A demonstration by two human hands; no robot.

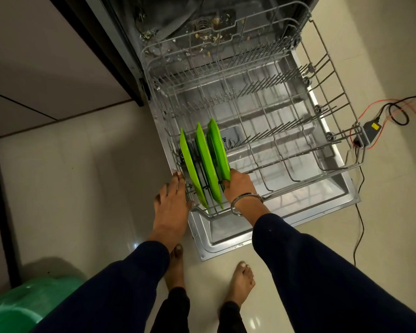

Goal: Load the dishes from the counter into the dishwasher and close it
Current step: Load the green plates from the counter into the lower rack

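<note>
The dishwasher's lower wire rack (269, 131) is pulled out over the open door (269, 219). Three green plates stand on edge in the rack's near left corner: the left plate (191, 169), the middle plate (207, 164) and the right plate (217, 150). My right hand (240, 186) grips the near edge of the right plate. My left hand (172, 198) rests with straight fingers on the rack's left rim beside the left plate.
Food scraps lie on the tub floor (202, 27) behind the rack. A black adapter with red and black cables (370, 131) lies on the floor to the right. A green plastic tub (27, 306) sits at the bottom left. My bare feet stand before the door.
</note>
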